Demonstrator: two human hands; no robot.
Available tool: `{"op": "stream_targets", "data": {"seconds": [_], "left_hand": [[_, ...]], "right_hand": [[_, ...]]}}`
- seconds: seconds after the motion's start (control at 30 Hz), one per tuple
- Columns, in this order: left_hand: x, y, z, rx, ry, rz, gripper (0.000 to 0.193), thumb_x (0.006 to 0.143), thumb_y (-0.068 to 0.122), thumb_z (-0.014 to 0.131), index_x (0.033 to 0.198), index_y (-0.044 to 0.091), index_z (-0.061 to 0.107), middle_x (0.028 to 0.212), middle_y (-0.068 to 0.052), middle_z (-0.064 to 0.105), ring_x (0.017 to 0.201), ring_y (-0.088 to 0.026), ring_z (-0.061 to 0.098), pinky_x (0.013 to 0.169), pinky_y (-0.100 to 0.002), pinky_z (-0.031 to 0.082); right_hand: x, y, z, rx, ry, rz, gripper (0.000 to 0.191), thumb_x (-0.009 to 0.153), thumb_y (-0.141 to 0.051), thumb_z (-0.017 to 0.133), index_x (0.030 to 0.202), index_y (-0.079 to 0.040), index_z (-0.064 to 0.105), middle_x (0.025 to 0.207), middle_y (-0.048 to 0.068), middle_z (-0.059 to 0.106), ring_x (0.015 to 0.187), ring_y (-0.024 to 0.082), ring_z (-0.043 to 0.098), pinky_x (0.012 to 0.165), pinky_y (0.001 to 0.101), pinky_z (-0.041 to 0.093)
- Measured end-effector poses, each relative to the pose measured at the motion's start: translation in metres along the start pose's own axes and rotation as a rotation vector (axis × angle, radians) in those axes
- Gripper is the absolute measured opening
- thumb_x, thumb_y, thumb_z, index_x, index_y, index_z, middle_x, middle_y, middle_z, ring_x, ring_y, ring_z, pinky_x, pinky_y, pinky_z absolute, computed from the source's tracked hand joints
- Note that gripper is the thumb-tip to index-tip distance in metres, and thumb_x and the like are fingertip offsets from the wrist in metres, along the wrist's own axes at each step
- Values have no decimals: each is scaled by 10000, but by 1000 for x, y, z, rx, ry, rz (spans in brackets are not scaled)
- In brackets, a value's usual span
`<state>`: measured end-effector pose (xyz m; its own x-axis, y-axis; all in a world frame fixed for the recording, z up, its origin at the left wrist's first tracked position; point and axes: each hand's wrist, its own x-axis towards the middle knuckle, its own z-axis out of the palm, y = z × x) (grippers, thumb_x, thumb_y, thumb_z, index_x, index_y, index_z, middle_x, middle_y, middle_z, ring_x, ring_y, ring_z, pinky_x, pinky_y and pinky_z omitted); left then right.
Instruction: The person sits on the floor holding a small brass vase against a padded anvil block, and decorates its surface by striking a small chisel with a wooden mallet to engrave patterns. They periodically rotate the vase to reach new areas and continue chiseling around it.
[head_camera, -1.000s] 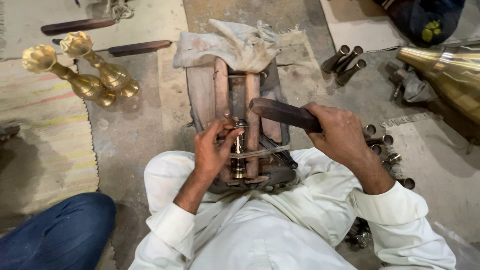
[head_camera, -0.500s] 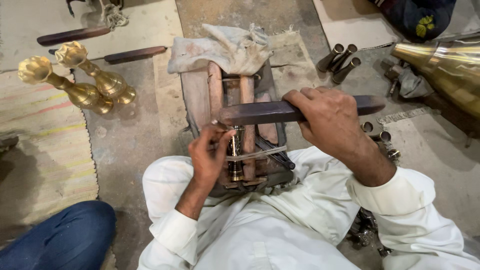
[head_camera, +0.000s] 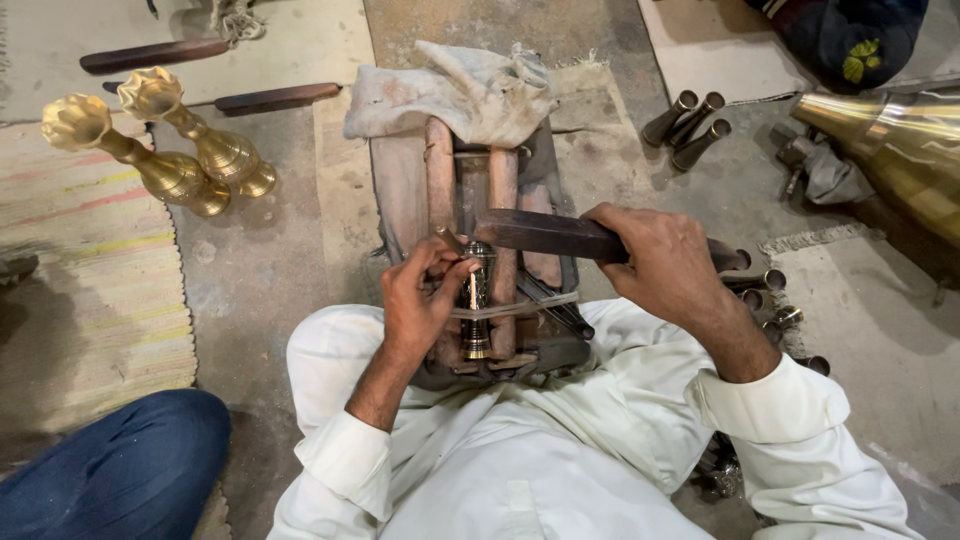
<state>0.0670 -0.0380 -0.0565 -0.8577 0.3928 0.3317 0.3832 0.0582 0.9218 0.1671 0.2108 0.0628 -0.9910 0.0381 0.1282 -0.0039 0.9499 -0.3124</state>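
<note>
A small brass tube (head_camera: 477, 300) lies lengthwise between wooden bars (head_camera: 440, 185) of a low work block in front of my lap. My left hand (head_camera: 420, 300) pinches a thin metal punch (head_camera: 450, 240) whose tip rests against the top of the brass tube. My right hand (head_camera: 665, 265) grips a dark flat wooden mallet (head_camera: 545, 233) held level just above the punch and the tube. A band crosses the tube near its lower part.
A crumpled cloth (head_camera: 450, 95) covers the far end of the block. Two brass flower-topped stands (head_camera: 165, 150) sit at the left by a striped mat (head_camera: 70, 290). Brass tubes (head_camera: 690, 120) lie at the right, near a big brass cone (head_camera: 890, 140). Another person's blue-clad knee (head_camera: 120, 470) is at lower left.
My right hand has swung the mallet from the right and low to across the block, and it now sits just over the punch. My left hand kept hold of the punch.
</note>
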Motion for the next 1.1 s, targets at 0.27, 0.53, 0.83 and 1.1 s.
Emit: {"op": "stream_targets", "data": {"seconds": [0.27, 0.53, 0.83, 1.1], "left_hand": [[-1, -11, -6, -157, 126, -62, 236, 915, 0, 798, 1094, -10, 645, 949, -59, 750, 822, -68, 692, 742, -226, 591], [-24, -31, -20, -306, 205, -210, 253, 950, -9, 763, 1169, -31, 637, 857, -27, 701, 761, -34, 628, 682, -173, 502], [-60, -42, -46, -369, 180, -335, 283, 923, -32, 735, 1178, -42, 612, 854, -16, 683, 774, -34, 654, 690, -191, 549], [-45, -36, -34, -424, 127, -336, 305, 911, -78, 744, 1196, -61, 634, 894, -23, 653, 790, -55, 641, 702, -204, 546]], "right_hand": [[4, -1, 12, 123, -75, 75, 332, 788, -146, 798, 1102, -110, 698, 809, 121, 733, 729, 326, 721, 638, 436, 525], [33, -31, 90, 493, 71, 50, 551, 788, -404, 890, 1151, -33, 703, 930, 96, 714, 829, 189, 707, 708, 380, 544], [45, -16, 115, 880, -276, 294, 437, 814, -351, 848, 1113, -48, 747, 769, -7, 697, 606, 67, 619, 551, 281, 522], [32, -2, 127, 1063, -247, 273, 449, 849, -251, 836, 1177, 14, 683, 866, -17, 674, 696, 41, 601, 587, 248, 521]]}}
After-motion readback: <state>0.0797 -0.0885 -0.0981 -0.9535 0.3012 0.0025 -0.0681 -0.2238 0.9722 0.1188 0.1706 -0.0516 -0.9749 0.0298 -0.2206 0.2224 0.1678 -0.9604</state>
